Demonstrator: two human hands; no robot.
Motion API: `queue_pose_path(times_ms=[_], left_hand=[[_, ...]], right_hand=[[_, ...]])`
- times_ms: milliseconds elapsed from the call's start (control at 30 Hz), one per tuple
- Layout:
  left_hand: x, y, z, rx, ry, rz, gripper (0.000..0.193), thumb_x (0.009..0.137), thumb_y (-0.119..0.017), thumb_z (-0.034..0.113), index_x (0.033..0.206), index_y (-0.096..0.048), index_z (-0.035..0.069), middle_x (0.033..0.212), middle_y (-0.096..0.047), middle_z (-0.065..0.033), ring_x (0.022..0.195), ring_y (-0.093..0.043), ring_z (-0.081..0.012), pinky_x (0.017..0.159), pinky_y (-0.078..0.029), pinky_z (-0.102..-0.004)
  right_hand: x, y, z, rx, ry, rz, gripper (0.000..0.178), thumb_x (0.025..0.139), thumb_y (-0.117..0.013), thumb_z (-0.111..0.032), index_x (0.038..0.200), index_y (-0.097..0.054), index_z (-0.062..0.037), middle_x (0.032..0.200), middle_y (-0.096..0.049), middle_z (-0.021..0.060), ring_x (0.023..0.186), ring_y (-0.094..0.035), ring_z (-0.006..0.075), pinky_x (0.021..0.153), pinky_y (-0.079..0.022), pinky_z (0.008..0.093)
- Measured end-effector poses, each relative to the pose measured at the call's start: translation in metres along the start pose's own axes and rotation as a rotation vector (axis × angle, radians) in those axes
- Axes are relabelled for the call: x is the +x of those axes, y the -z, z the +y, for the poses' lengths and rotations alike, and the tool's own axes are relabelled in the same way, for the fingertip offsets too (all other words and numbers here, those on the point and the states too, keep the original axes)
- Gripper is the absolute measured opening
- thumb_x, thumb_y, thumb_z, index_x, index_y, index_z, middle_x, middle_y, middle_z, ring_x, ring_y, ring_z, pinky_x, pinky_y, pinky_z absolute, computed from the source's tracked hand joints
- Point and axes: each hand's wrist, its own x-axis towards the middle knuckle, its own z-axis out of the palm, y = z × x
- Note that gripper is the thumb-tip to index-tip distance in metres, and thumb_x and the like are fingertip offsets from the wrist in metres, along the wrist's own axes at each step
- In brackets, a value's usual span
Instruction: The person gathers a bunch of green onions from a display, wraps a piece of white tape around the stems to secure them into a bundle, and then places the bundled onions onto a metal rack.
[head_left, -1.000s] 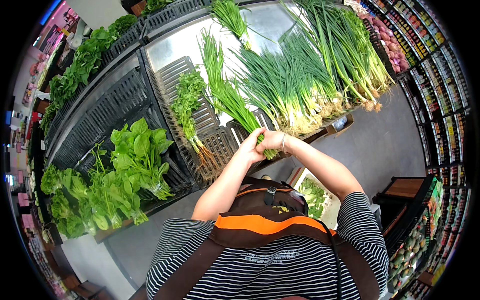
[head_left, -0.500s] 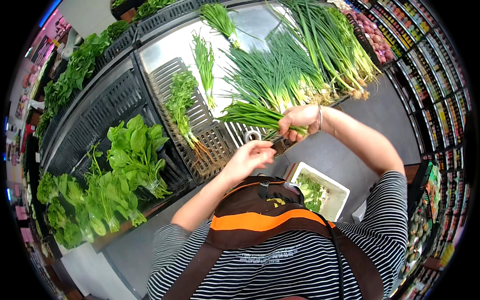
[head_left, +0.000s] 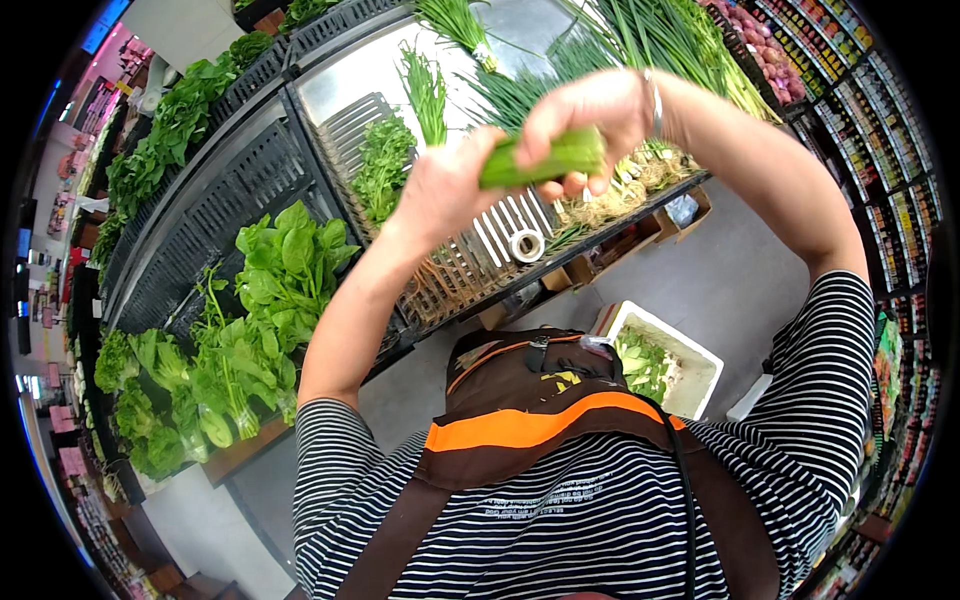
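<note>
Both hands are raised over the display, holding a bunch of garlic chives (head_left: 545, 158) crosswise between them. My left hand (head_left: 450, 190) is closed round its left part. My right hand (head_left: 590, 115) grips it from above, with the cut ends showing at the right. The leafy part is hidden behind my left hand. Below the bunch a white roll of tape (head_left: 527, 245) stands at the slatted shelf's front edge. Green onions (head_left: 640, 172) with pale roots lie behind my right hand. A leafy bunch of coriander (head_left: 383, 160) is left of my left hand.
A white foam box (head_left: 708, 372) with leafy trimmings sits on the floor by my apron. Bundled leafy greens (head_left: 285, 265) fill the left rack. A black slatted crate (head_left: 235, 185) stands behind them. Red onions (head_left: 765, 50) are at the far right, near bottle shelves (head_left: 850, 120).
My hands have risen, bringing the chives up off the shelf front. The left hand, apart from the bunch before, now holds it too. The bunch has turned and appears closer.
</note>
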Motion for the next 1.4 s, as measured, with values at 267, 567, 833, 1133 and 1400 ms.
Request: queue_pose_path(times_ms=[267,567,833,1133,1400], left_hand=[[0.024,0.097,-0.098,-0.669,0.649,0.461,0.027,0.091,-0.060,0.024,0.102,-0.051,0.001,0.067,-0.048,0.0013,0.059,-0.051,-0.0093,0.063,-0.054,-0.0330],[0.001,0.119,-0.127,-1.025,0.768,0.556,0.022,0.094,-0.058,0.021,0.078,-0.044,0.013,0.066,-0.039,0.0053,0.058,-0.041,-0.0052,0.062,-0.045,-0.0250],[0.008,0.110,-0.039,-0.598,0.786,0.356,0.018,0.091,-0.060,0.019,0.095,-0.049,0.005,0.063,-0.041,0.0028,0.054,-0.042,-0.0078,0.054,-0.040,-0.0253],[-0.039,0.071,0.027,-0.354,1.066,-0.233,0.018,0.088,-0.061,0.024,0.088,-0.053,0.007,0.060,-0.049,0.0022,0.049,-0.046,-0.0055,0.045,-0.039,-0.0213],[-0.066,0.020,0.028,-0.755,1.092,-0.224,0.024,0.086,-0.069,0.018,0.096,-0.052,0.005,0.071,-0.053,0.0019,0.053,-0.047,-0.0048,0.046,-0.039,-0.0209]], right_hand=[[0.032,0.090,0.070,0.071,0.460,0.410,0.060,0.094,-0.037,-0.059,0.104,-0.061,-0.0041,0.101,-0.067,0.0123,0.089,-0.066,0.0159,0.074,-0.056,0.0281],[0.228,0.027,0.233,-0.768,-0.188,0.929,0.089,0.073,-0.073,-0.036,0.134,-0.031,0.0128,0.111,-0.061,0.0230,0.108,-0.059,0.0316,0.092,-0.048,0.0365],[0.275,0.041,0.243,-0.916,-0.200,1.177,0.035,0.085,-0.052,-0.009,0.115,-0.053,0.0084,0.097,-0.069,0.0155,0.092,-0.067,0.0256,0.079,-0.052,0.0337],[0.190,0.034,0.221,0.339,0.704,0.549,0.069,0.075,-0.069,-0.005,0.137,-0.039,0.0009,0.101,-0.065,0.0062,0.092,-0.059,0.0117,0.084,-0.045,0.0251],[0.117,-0.025,0.180,0.364,0.921,0.321,0.068,0.078,-0.069,-0.004,0.138,-0.038,-0.0043,0.096,-0.063,0.0009,0.089,-0.055,0.0069,0.080,-0.045,0.0228]])
